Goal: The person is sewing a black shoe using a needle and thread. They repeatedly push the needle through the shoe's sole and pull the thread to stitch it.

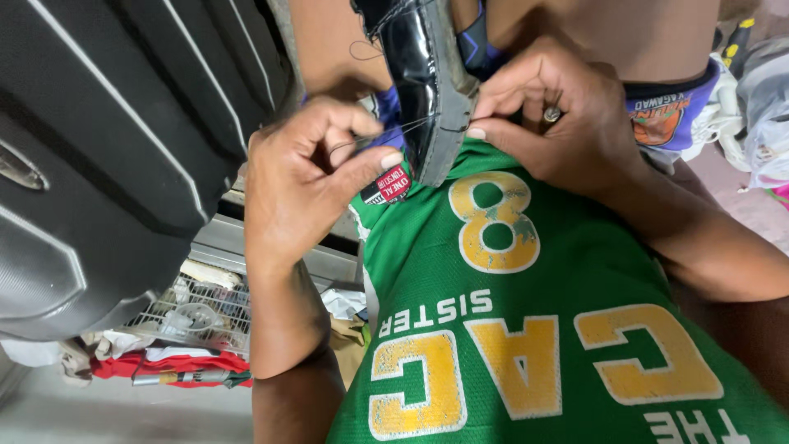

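Black glossy shoe wedged between knees, toe pointing down onto green jersey, sitting between both hands. Left hand just left of toe, thumb and fingers pinched on thin thread running to sole edge. Right hand touching sole's right side, fingers pressed onto sole rim. Dark suitcase far left, wire basket below it.

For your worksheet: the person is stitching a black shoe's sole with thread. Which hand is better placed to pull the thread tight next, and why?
Probably the left hand: its fingertips already pinch the thread running from the sole's edge. The right hand grips the black shoe at the sole, steadying it.
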